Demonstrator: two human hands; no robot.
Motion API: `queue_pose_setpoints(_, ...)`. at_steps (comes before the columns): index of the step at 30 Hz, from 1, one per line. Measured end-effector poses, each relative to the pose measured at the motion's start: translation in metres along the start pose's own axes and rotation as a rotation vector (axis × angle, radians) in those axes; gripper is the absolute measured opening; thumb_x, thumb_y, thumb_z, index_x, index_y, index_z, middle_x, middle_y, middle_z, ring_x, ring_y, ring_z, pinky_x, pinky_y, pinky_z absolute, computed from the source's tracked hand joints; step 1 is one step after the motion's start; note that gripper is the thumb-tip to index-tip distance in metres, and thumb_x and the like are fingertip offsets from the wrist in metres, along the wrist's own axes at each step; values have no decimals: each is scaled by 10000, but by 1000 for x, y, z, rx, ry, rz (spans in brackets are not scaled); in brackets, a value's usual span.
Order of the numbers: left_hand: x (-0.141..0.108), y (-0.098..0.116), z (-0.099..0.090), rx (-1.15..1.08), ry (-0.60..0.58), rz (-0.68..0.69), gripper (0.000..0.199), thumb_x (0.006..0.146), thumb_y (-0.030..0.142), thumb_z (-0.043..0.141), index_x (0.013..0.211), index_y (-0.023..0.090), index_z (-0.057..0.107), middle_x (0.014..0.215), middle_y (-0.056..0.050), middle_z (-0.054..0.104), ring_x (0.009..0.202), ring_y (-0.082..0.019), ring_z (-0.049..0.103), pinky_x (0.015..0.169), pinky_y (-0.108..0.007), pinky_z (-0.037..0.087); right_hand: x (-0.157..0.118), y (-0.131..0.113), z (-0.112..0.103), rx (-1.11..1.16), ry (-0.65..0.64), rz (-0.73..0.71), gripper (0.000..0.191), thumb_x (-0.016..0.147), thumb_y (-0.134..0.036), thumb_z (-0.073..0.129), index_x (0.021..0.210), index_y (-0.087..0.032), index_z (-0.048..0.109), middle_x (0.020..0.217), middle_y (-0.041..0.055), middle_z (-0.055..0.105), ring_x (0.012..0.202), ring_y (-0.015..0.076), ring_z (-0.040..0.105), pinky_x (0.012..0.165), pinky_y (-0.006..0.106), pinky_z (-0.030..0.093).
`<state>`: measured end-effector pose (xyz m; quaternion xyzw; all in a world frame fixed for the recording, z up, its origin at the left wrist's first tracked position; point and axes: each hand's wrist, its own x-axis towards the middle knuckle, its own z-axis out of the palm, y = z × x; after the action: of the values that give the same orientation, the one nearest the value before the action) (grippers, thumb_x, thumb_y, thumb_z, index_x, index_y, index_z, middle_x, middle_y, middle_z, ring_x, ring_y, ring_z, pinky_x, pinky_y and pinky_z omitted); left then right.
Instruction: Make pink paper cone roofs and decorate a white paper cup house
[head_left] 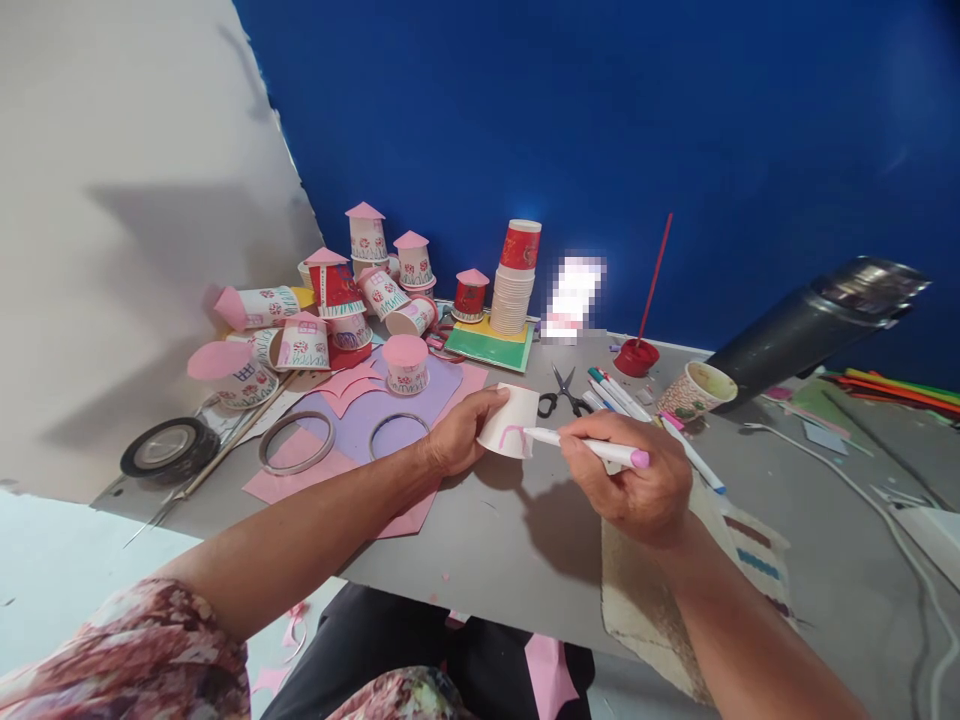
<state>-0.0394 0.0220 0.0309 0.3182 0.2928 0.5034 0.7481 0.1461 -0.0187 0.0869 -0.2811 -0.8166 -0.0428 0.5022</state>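
Your left hand (461, 432) holds a white paper cup (510, 408), tilted, just above the grey table (480, 565) in front of you. Your thumb lies along its side; the other fingers are mostly hidden behind the cup, so I cannot tell how they are set. Your right hand (637, 480) has its fingers closed around a white marker (615, 453) with a pink end, pinching it between thumb and forefinger. Its tip meets the cup's side at a pink arch-shaped line near the wide end.

Just beyond the cup, you have scissors (564, 392) with their blades apart, and several pens (619, 393) lie to the right of them. Under your left forearm are sheets of purple paper (439, 385) and pink paper (405, 520). Farther back, decorated cups with pink paper tops (365, 238) crowd the left, beside a tall cup stack (511, 300) on a green and yellow book (491, 348).
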Motion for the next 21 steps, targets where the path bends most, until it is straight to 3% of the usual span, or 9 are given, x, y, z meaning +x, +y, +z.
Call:
queue_pose_setpoints(12,-3,4,5,-5,26,-16,363,687,385,734,918,109,685,716,-34,609,648,-165,563,605,-282,482,0,0,-1,-14,-23,41,154,880,-157,578,740,-186,636,618,-4,668,493,107,547,500,236,424)
queue_pose_setpoints(21,-3,5,3,-16,77,-23,275,721,364,700,844,122,657,688,-32,602,641,-178,578,640,-309,478,2,-3,-3,32,-114,60,189,859,-152,550,688,-188,624,567,-10,642,445,102,496,455,240,385)
